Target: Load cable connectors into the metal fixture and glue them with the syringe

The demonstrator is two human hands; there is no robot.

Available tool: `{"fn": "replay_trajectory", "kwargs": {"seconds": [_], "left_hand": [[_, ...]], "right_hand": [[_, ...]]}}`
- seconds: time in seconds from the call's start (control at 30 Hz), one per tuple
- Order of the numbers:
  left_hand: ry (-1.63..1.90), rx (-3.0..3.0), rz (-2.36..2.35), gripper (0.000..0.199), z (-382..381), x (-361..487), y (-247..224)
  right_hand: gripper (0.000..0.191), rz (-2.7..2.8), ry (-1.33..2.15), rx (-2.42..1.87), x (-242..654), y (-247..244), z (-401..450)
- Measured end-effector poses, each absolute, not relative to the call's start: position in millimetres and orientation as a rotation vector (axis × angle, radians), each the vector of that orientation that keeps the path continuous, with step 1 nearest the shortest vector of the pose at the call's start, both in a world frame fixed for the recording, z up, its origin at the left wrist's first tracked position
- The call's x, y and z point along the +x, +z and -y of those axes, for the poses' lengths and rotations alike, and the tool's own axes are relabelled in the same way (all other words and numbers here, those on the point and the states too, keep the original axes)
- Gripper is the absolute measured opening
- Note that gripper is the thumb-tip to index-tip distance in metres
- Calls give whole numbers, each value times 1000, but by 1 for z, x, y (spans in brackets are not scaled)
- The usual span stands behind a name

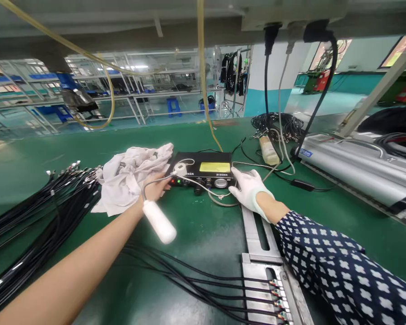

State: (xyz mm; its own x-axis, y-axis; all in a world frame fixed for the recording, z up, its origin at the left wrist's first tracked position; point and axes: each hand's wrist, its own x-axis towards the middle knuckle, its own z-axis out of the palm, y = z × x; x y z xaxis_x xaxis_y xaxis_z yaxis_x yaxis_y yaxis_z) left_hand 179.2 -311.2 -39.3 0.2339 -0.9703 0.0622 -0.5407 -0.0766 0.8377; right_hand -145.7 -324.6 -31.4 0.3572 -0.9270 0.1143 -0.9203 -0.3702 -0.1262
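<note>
A black electronic box (206,168) with a yellow display and front knobs stands on the green table. My bare left hand (155,187) grips its left end, its fingers partly hidden behind a thin grey cable. At the right end, my white-gloved right hand (248,187) closes round the box's corner. A glowing white lamp (159,222) on a bent grey neck hangs in front of my left wrist. Below my right hand lies a metal fixture (262,266) holding several black cables with bared coloured wire ends. A crumpled white cloth (128,176) touches the left hand's side.
Bundled black cables (71,203) with metal ends lie at left. A silver machine (362,167) stands at right. Behind are a small bottle (269,150) and a cable heap (277,124). A yellow tube (202,67) and power cords hang from the overhead shelf.
</note>
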Motion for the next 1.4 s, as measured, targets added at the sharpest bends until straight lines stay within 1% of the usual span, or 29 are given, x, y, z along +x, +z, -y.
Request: {"fn": "replay_trajectory", "kwargs": {"seconds": [0.2, 0.33, 0.4, 0.5, 0.53, 0.57, 0.6, 0.63, 0.67, 0.73, 0.77, 0.8, 0.9, 1.0, 1.1, 1.17, 1.27, 1.33, 1.4], "left_hand": [[-711, 1732, 1459, 29, 346, 172, -39], [-703, 1722, 1525, 34, 359, 174, -35], [-613, 1739, 1604, 36, 353, 187, -24], [-342, 1829, 1729, 31, 329, 226, -6], [-266, 1881, 1758, 32, 318, 240, -1], [-219, 1943, 1776, 39, 308, 253, 2], [-203, 2009, 1783, 47, 298, 263, 4], [-218, 2065, 1791, 49, 289, 269, 3], [-248, 2098, 1804, 45, 281, 270, 2], [-316, 2097, 1835, 28, 268, 259, -5], [-336, 2065, 1846, 24, 263, 247, -10], [-345, 2022, 1844, 26, 257, 232, -14], [-335, 1861, 1788, 43, 240, 175, -28], [-373, 1692, 1849, 41, 228, 117, -37], [-418, 1517, 2129, 33, 226, 68, -42], [-347, 1498, 2300, 32, 230, 44, -46], [-186, 1593, 2426, 32, 242, 34, -53], [-72, 1725, 2428, 31, 250, 51, -55], [80, 1921, 2350, 29, 256, 85, -53]], "right_hand": [[66, -1789, -361, -2518, -145, -43, 336], [67, -1786, -416, -2513, -149, -45, 338], [66, -1754, -469, -2520, -156, -46, 333], [60, -1705, -592, -2518, -176, -50, 316], [59, -1693, -631, -2508, -183, -54, 310], [58, -1685, -666, -2491, -191, -58, 304], [57, -1680, -695, -2469, -198, -63, 299], [56, -1680, -718, -2440, -203, -68, 295], [56, -1681, -734, -2412, -208, -73, 293], [54, -1685, -755, -2365, -212, -79, 291], [53, -1684, -760, -2352, -212, -81, 291], [52, -1682, -763, -2345, -212, -82, 291], [49, -1667, -763, -2338, -210, -79, 292], [47, -1665, -766, -2332, -209, -76, 291], [47, -1659, -759, -2328, -209, -75, 291], [47, -1657, -746, -2322, -210, -75, 291], [48, -1640, -718, -2321, -212, -72, 290], [48, -1623, -699, -2324, -214, -69, 288], [48, -1615, -684, -2323, -216, -66, 285]]}}
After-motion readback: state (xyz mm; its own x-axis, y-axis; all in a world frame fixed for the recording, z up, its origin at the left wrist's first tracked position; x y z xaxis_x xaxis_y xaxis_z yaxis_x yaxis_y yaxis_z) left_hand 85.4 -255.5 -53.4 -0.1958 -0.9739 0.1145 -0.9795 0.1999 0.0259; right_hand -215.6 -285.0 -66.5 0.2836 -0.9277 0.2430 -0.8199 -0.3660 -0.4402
